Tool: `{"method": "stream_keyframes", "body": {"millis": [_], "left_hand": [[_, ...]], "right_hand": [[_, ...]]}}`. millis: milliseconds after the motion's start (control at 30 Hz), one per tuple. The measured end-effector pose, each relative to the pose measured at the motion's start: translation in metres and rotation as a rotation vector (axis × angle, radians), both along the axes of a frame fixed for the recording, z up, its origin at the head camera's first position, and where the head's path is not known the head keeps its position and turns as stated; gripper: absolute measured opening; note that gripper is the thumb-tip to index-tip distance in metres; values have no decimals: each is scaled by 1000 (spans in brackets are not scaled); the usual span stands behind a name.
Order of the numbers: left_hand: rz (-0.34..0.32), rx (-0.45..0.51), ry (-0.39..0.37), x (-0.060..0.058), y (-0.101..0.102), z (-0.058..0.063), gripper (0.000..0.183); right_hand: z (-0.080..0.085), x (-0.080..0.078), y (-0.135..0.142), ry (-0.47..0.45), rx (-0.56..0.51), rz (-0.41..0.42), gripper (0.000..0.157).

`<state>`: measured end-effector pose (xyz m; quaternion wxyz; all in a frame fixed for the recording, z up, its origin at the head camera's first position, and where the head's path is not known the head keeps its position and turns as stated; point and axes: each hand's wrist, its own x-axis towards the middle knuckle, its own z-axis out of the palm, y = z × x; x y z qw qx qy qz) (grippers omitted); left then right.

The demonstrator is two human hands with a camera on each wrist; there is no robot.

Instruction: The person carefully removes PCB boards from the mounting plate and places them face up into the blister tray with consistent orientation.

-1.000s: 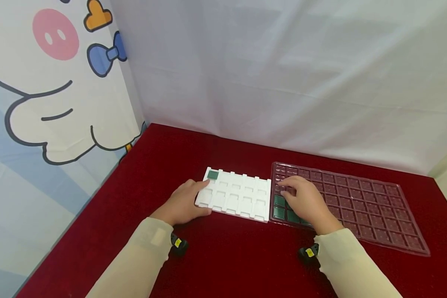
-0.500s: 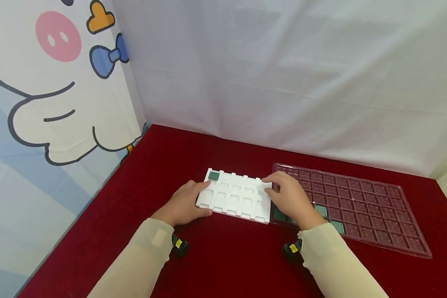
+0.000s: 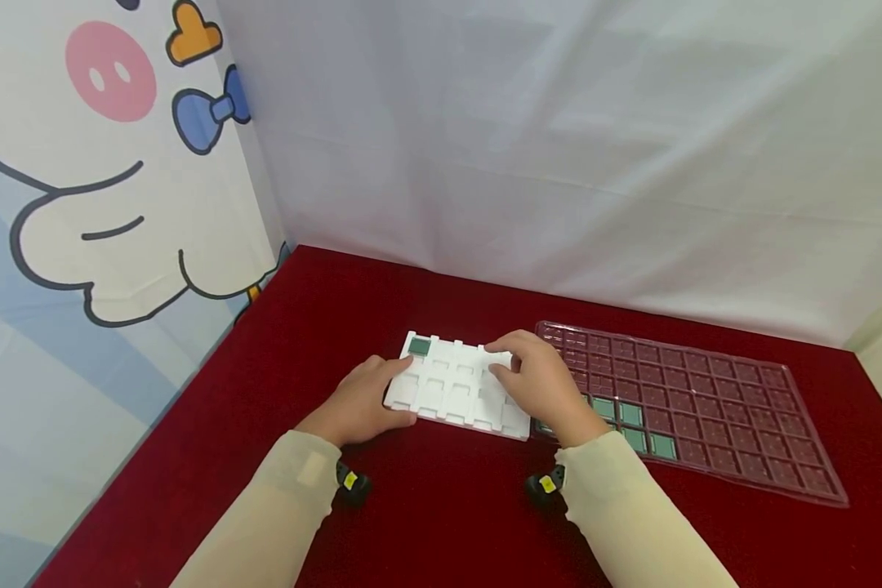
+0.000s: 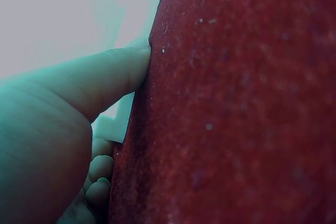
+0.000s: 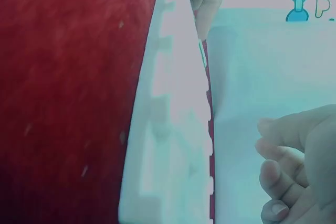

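A white compartment tray (image 3: 452, 384) lies on the dark red cloth. My left hand (image 3: 363, 400) grips its left end, with the thumb along the near edge, as the left wrist view shows. A small dark green square piece (image 3: 420, 347) sits in the tray's far left pocket. My right hand (image 3: 532, 380) hovers over the tray's right part with thumb and forefinger bent towards each other. Whether it pinches anything cannot be made out; no green piece shows at its fingertips. In the right wrist view the curled right-hand fingers (image 5: 273, 171) show beside the tray.
A clear gridded plastic tray (image 3: 720, 408) lies against the white tray's right side. Several green square pieces (image 3: 663, 445) fill pockets at its near left, partly hidden by my right hand. A white curtain (image 3: 522, 163) hangs behind, and a cartoon-printed cloth (image 3: 118, 245) stands left.
My right hand has moved left from above the gridded tray to above the white tray, uncovering several green pieces. The left hand and the white tray have stayed in place.
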<state>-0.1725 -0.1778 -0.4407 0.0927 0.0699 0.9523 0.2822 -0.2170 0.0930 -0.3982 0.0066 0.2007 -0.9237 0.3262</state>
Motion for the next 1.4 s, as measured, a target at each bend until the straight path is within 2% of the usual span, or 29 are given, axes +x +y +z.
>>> {"method": "stream_keyframes", "body": {"millis": [167, 467, 867, 1133, 1400], "left_hand": [[-1, 2, 1, 0, 0, 0, 88], [-5, 17, -12, -2, -2, 2, 88], [-20, 0, -5, -2, -3, -1, 90], [-24, 5, -8, -1, -2, -1, 88], [-22, 12, -9, -1, -4, 1, 89]], "right_hand": [[4, -2, -13, 20, -7, 31, 27], [11, -2, -39, -5, -32, 70, 27], [3, -9, -60, -32, 3, 101, 25], [-4, -16, -71, -22, 71, 129, 26], [-6, -23, -78, 47, 225, 184, 25]]}}
